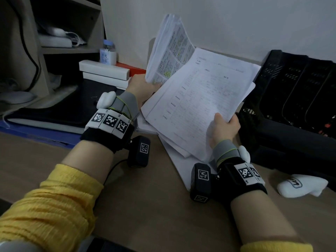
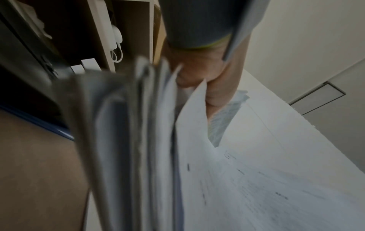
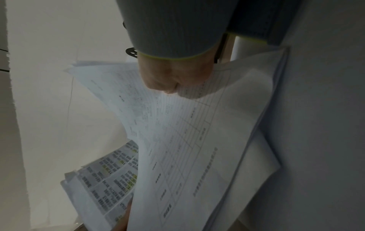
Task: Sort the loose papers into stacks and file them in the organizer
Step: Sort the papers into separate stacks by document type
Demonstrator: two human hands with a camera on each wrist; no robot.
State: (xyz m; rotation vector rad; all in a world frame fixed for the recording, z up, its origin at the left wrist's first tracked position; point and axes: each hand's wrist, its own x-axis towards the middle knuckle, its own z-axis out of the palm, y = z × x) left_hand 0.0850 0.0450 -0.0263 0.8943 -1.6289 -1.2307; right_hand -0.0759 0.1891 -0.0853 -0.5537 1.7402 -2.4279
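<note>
Two yellow sleeves reach over the brown worktop. The right hand pinches the near corner of a bundle of forms — its grip is closed on them, thumb on top. Under it, more papers lie flat on the worktop. The left hand grips a thick stack with yellow marks and holds it up on end. Farther back on the right, the black organizer stands by the wall.
</note>
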